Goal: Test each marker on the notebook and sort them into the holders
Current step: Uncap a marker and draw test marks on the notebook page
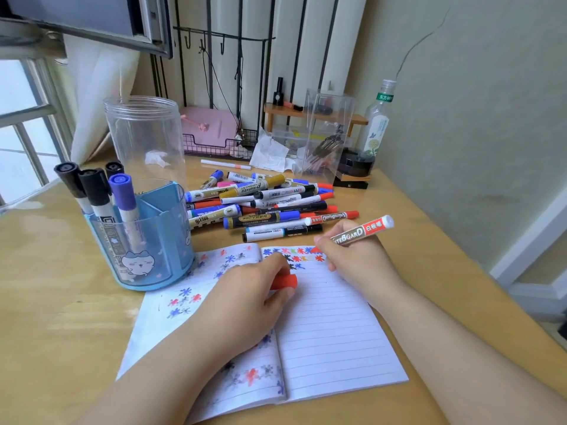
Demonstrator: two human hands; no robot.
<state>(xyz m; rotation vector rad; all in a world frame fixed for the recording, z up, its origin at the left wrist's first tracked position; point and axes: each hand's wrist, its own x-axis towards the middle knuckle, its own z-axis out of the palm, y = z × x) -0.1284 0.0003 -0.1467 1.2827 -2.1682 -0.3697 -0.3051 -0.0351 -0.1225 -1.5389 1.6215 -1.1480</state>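
An open lined notebook [331,326] lies on the wooden desk, its pages dotted with red, blue and black test marks. My right hand [352,256] grips a red whiteboard marker [362,233], uncapped, with its tip on the top of the right page. My left hand [245,299] rests on the notebook's fold and holds the red cap [283,282]. A pile of markers [264,204] lies behind the notebook. At the left, a blue divided holder [147,246] has three markers standing in it. Behind it stands a tall clear jar [145,136].
A clear acrylic box [325,139] of pens, a glass bottle [377,124], crumpled tissue [270,151] and a wire basket [214,145] line the back of the desk [61,302]. The wall is close on the right, a window on the left.
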